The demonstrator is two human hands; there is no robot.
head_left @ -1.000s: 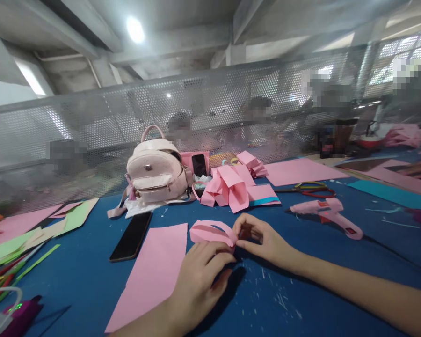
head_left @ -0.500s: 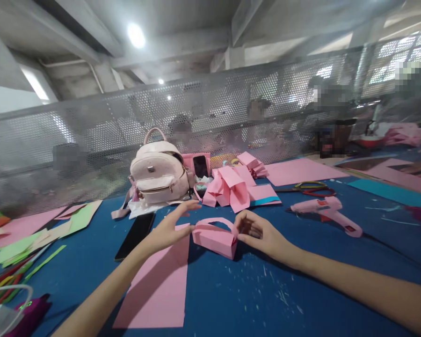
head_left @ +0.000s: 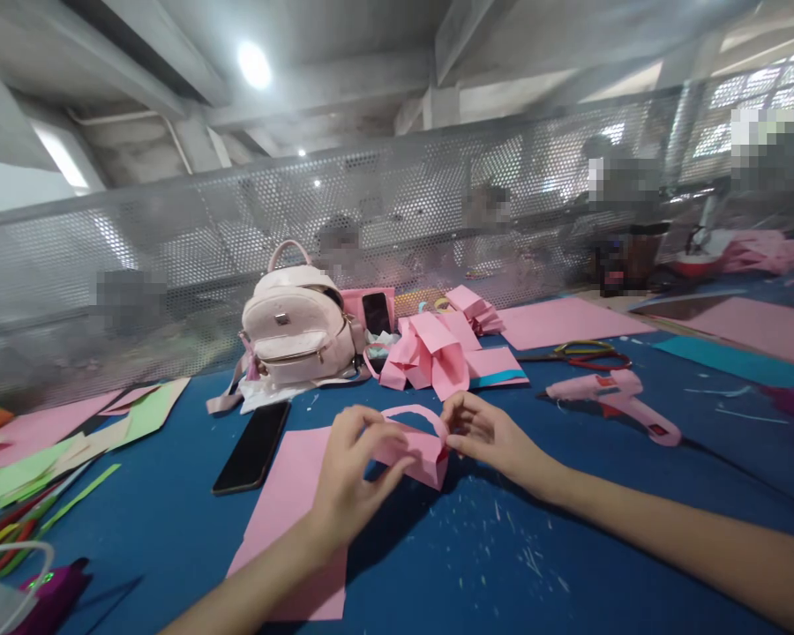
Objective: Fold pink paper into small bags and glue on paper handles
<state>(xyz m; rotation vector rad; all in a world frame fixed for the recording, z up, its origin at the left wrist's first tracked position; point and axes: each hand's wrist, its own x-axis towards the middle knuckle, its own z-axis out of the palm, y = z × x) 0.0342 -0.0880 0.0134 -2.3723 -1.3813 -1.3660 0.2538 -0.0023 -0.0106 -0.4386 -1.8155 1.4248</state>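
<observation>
A small pink paper basket [head_left: 425,458] with an arched strip handle stands on the blue table. At its right end my right hand [head_left: 493,437] pinches where the handle meets the side, fingers curled in. My left hand [head_left: 357,467] is in front of the basket's left end, thumb and fingers apart, hiding part of it; whether it touches the paper I cannot tell. Beneath my left hand and forearm lies a flat sheet of pink paper [head_left: 297,494].
A pink glue gun [head_left: 618,401] with a cord and scissors [head_left: 592,354] lie to the right. Behind are folded pink paper pieces [head_left: 430,353] and a pale backpack [head_left: 295,322]. A black phone [head_left: 251,450] and coloured paper scraps [head_left: 46,459] are on the left.
My left hand has come from the basket's far left side to its front, moving right and nearer to me. My right hand stays at the right end.
</observation>
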